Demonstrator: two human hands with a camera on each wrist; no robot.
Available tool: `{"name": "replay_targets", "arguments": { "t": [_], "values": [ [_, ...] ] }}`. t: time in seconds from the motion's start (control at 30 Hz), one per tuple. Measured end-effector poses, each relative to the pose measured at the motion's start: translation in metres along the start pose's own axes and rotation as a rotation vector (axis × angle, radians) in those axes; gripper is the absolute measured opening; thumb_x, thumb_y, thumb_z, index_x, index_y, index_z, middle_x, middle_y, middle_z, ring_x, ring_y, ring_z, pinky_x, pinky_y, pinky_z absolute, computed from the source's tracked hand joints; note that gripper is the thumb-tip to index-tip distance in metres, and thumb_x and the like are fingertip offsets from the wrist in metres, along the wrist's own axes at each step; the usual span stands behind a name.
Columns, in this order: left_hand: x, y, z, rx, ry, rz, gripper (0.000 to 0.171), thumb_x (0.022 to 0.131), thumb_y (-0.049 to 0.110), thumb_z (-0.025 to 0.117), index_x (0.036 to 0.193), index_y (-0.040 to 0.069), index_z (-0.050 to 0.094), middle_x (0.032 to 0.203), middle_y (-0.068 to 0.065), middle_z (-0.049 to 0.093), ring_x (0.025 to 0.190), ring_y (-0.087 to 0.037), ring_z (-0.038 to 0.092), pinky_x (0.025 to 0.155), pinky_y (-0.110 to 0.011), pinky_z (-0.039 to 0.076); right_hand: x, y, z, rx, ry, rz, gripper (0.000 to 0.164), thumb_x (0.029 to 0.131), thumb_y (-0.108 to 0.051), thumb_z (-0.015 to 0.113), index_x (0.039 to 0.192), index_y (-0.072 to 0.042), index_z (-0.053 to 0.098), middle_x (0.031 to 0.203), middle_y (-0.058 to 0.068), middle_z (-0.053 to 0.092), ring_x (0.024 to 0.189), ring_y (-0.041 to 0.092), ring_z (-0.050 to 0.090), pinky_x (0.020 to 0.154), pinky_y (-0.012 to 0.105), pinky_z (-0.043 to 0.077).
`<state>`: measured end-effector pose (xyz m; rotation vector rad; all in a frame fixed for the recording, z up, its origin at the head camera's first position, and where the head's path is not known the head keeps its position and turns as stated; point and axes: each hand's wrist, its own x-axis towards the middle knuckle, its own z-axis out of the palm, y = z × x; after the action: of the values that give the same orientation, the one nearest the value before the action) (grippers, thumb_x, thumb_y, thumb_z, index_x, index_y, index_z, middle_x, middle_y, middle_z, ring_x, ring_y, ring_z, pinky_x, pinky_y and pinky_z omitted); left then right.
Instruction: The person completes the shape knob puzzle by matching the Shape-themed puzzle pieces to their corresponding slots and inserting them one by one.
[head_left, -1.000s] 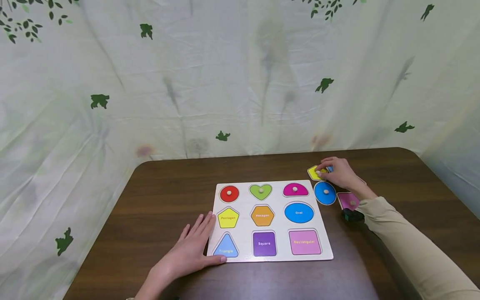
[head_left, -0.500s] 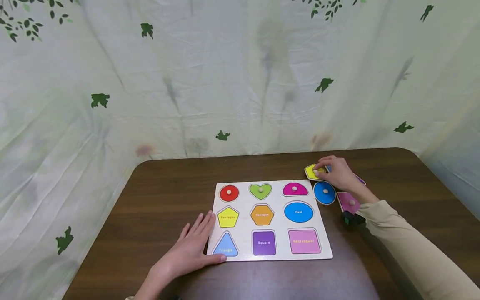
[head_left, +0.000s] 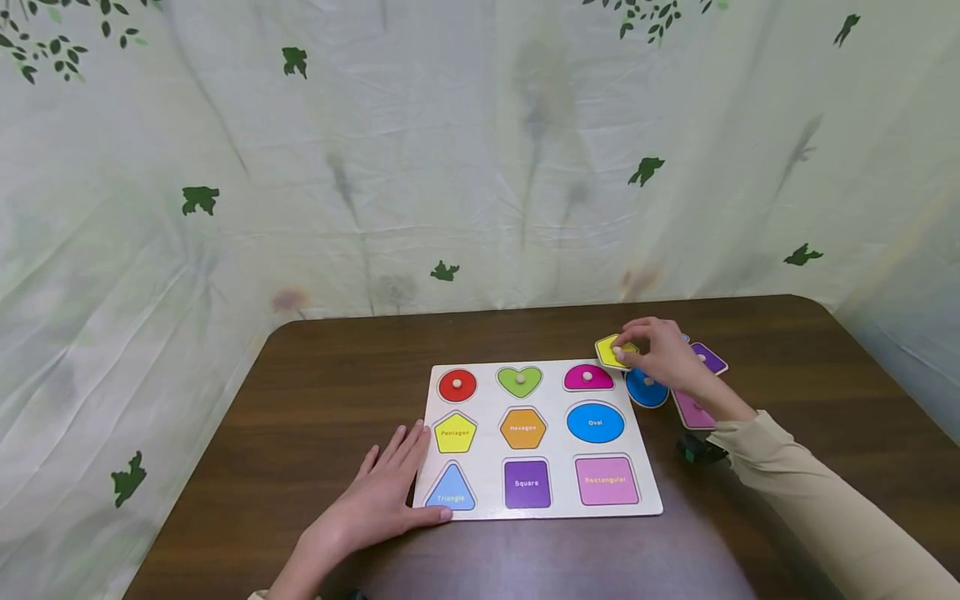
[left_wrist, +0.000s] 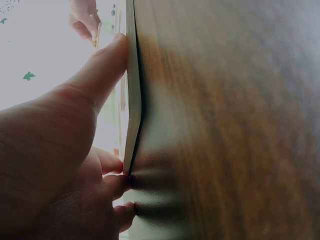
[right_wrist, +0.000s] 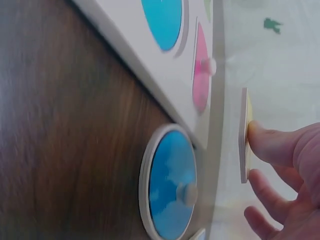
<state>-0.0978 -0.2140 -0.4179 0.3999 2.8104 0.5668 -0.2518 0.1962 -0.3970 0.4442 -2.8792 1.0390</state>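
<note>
My right hand pinches a yellow pentagon puzzle piece by its knob, over the far right corner of the white shape puzzle board. In the right wrist view the piece is seen edge-on, raised above the table and board. My left hand lies against the board's near left corner, fingers straight along the left side and thumb at the front edge. Red circle, green heart and magenta semicircle pieces with knobs sit in the top row. Printed recesses below show bare.
Right of the board lie a blue oval piece, a pink rectangle piece and a purple square piece. A light blue piece is mostly hidden behind my right hand. A leaf-print curtain hangs behind the brown table.
My right hand has moved left with the yellow pentagon piece, from beside the board to over its far right corner. The purple square has come into view. The left hand has stayed put.
</note>
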Motion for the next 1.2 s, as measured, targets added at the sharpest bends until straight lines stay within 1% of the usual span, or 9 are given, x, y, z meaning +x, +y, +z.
{"name": "replay_targets", "arguments": {
  "t": [0.17, 0.27, 0.47, 0.5, 0.6, 0.7, 0.8, 0.97, 1.2],
  "values": [
    [0.000, 0.000, 0.000, -0.004, -0.001, 0.004, 0.114, 0.074, 0.069, 0.071, 0.157, 0.006, 0.023, 0.163, -0.009, 0.017, 0.149, -0.034, 0.009, 0.113, -0.063, 0.009, -0.004, -0.007, 0.005, 0.002, -0.002, -0.018, 0.018, 0.090, -0.012, 0.072, 0.105, -0.002, 0.073, 0.131, 0.026, 0.053, 0.128, 0.049, 0.033, 0.097, 0.069, 0.035],
    [-0.001, 0.000, -0.001, -0.004, 0.002, 0.004, 0.114, 0.075, 0.069, 0.070, 0.157, 0.007, 0.023, 0.163, -0.008, 0.017, 0.149, -0.033, 0.009, 0.114, -0.062, 0.008, -0.006, -0.012, 0.008, 0.010, 0.002, -0.030, 0.017, 0.090, -0.012, 0.072, 0.103, -0.003, 0.074, 0.129, 0.025, 0.054, 0.128, 0.048, 0.034, 0.098, 0.069, 0.033],
    [0.000, -0.001, 0.000, 0.005, 0.008, 0.003, 0.114, 0.075, 0.069, 0.070, 0.157, 0.007, 0.023, 0.163, -0.008, 0.017, 0.149, -0.033, 0.009, 0.114, -0.062, 0.009, -0.011, -0.023, 0.013, 0.022, 0.018, -0.095, 0.015, 0.089, -0.010, 0.073, 0.101, -0.002, 0.075, 0.126, 0.024, 0.058, 0.124, 0.046, 0.040, 0.100, 0.066, 0.032],
    [0.000, -0.001, 0.000, 0.006, 0.008, 0.004, 0.113, 0.075, 0.069, 0.071, 0.157, 0.007, 0.023, 0.163, -0.008, 0.017, 0.149, -0.033, 0.009, 0.114, -0.062, 0.009, -0.012, -0.024, 0.014, 0.026, 0.019, -0.106, 0.015, 0.088, -0.010, 0.074, 0.101, -0.002, 0.075, 0.125, 0.024, 0.058, 0.124, 0.046, 0.041, 0.101, 0.065, 0.030],
    [0.000, 0.000, 0.000, 0.005, 0.006, 0.003, 0.113, 0.075, 0.068, 0.071, 0.157, 0.007, 0.023, 0.163, -0.008, 0.017, 0.149, -0.033, 0.009, 0.114, -0.062, 0.008, -0.014, -0.029, 0.018, 0.044, 0.009, -0.115, 0.014, 0.088, -0.010, 0.074, 0.101, -0.004, 0.075, 0.126, 0.022, 0.058, 0.125, 0.045, 0.040, 0.103, 0.065, 0.028],
    [0.000, 0.000, 0.000, 0.004, 0.003, 0.001, 0.112, 0.075, 0.067, 0.072, 0.156, 0.007, 0.024, 0.163, -0.008, 0.018, 0.149, -0.033, 0.009, 0.114, -0.062, 0.009, -0.017, -0.035, 0.023, 0.067, -0.008, -0.091, 0.014, 0.089, -0.012, 0.074, 0.101, -0.006, 0.075, 0.127, 0.020, 0.057, 0.127, 0.042, 0.037, 0.103, 0.064, 0.029],
    [0.000, 0.000, 0.000, 0.005, 0.003, -0.003, 0.113, 0.074, 0.068, 0.071, 0.156, 0.007, 0.024, 0.163, -0.008, 0.018, 0.149, -0.033, 0.009, 0.114, -0.062, 0.009, -0.020, -0.043, 0.027, 0.077, -0.018, -0.077, 0.012, 0.088, -0.012, 0.075, 0.099, -0.008, 0.076, 0.127, 0.018, 0.056, 0.128, 0.041, 0.035, 0.101, 0.064, 0.032],
    [-0.001, 0.000, 0.000, 0.004, 0.000, -0.005, 0.113, 0.074, 0.068, 0.071, 0.156, 0.007, 0.024, 0.163, -0.008, 0.018, 0.149, -0.033, 0.010, 0.114, -0.062, 0.009, -0.022, -0.054, 0.031, 0.079, -0.020, -0.113, 0.011, 0.084, -0.010, 0.078, 0.095, -0.011, 0.076, 0.124, 0.016, 0.058, 0.127, 0.039, 0.036, 0.099, 0.062, 0.035],
    [-0.001, -0.001, 0.000, 0.007, -0.002, -0.012, 0.113, 0.074, 0.068, 0.071, 0.157, 0.007, 0.023, 0.163, -0.007, 0.017, 0.149, -0.033, 0.009, 0.114, -0.062, 0.008, -0.025, -0.070, 0.034, 0.124, -0.051, -0.124, 0.012, 0.085, -0.012, 0.078, 0.097, -0.013, 0.076, 0.127, 0.012, 0.056, 0.129, 0.035, 0.034, 0.098, 0.061, 0.040]
  ]
}}
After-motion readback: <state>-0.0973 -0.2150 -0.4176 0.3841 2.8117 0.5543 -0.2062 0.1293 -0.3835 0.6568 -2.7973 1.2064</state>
